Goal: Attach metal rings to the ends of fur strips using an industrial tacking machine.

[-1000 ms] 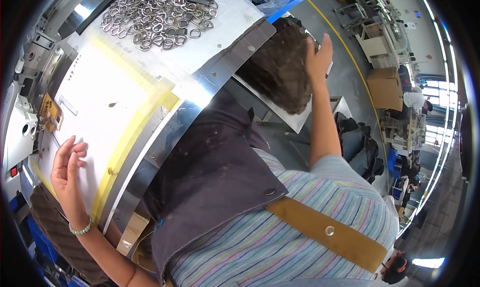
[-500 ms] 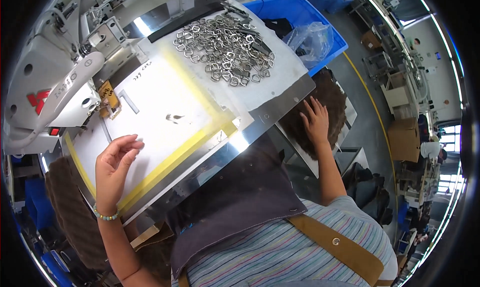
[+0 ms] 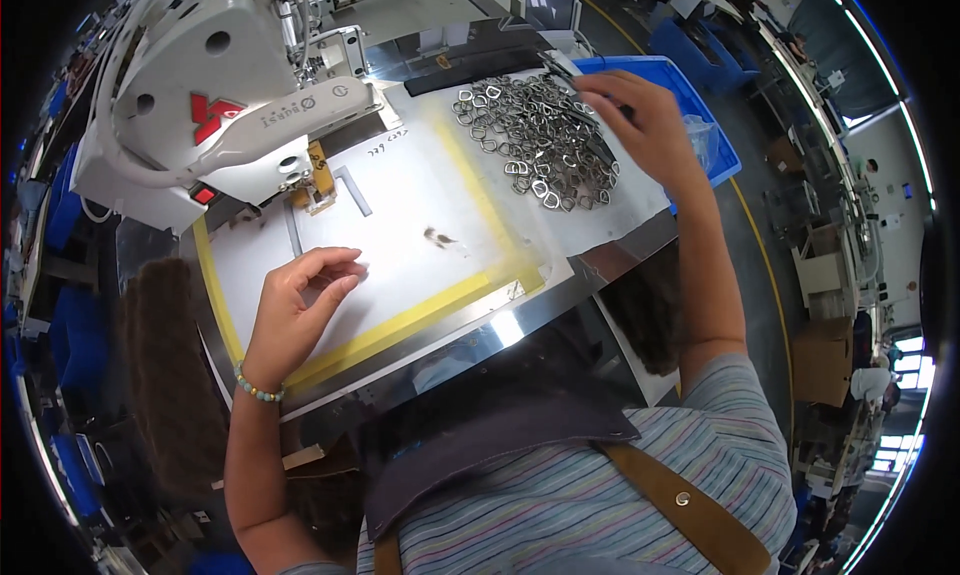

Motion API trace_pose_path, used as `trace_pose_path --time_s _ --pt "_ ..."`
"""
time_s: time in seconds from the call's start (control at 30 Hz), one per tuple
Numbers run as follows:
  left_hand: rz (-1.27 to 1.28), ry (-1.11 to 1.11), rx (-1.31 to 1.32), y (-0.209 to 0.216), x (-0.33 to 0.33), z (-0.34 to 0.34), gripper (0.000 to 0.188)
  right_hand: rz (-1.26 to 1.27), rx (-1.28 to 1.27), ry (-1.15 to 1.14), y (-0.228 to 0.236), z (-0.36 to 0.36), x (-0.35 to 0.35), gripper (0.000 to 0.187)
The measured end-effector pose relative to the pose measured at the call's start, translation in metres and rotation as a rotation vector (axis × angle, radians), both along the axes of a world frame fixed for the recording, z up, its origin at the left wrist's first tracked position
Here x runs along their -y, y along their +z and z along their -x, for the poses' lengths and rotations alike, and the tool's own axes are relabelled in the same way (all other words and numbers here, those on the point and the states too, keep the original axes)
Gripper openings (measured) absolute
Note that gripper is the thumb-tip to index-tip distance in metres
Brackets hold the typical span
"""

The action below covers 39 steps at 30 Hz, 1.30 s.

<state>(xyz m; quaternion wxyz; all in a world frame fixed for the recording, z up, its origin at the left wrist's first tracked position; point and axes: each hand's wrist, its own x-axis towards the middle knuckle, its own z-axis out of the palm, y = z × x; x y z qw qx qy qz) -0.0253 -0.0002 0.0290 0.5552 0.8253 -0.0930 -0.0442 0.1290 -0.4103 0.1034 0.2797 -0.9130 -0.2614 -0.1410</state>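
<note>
My left hand hovers over the white sheet on the machine bed, thumb and bent fingers apart, nothing between them. A bracelet of beads circles that wrist. At the far right, my right hand is above the heap of metal rings. Its fingers come together at the heap's far edge, beside thin dark pieces; what they hold, if anything, is hidden. A grey L-shaped strip lies on the sheet near the sewing machine's head, with a small dark smudge farther right.
The white sewing machine fills the far left. Yellow tape borders the sheet. Behind my right hand stands a blue bin with clear plastic in it. Brown furry material hangs at the left and lies by my right arm.
My right hand has left the brown furry material at the right and reached up to the far edge of the ring heap. My left hand keeps its pose over the sheet; the view has shifted.
</note>
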Motion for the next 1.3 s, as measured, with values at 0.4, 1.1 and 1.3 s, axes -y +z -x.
trace_pose_path --time_s 0.4,1.1,1.3 --pt "-0.08 0.029 0.133 0.003 -0.009 -0.005 0.024 0.536 0.123 0.38 -0.06 -0.167 -0.136 0.015" --pt "-0.127 -0.043 0.212 0.002 -0.005 -0.004 0.023 0.319 0.234 0.403 -0.065 -0.171 -0.116 0.009" --pt "-0.154 -0.034 0.226 0.004 -0.006 -0.003 0.023 0.177 0.357 0.48 -0.053 -0.158 -0.111 0.008"
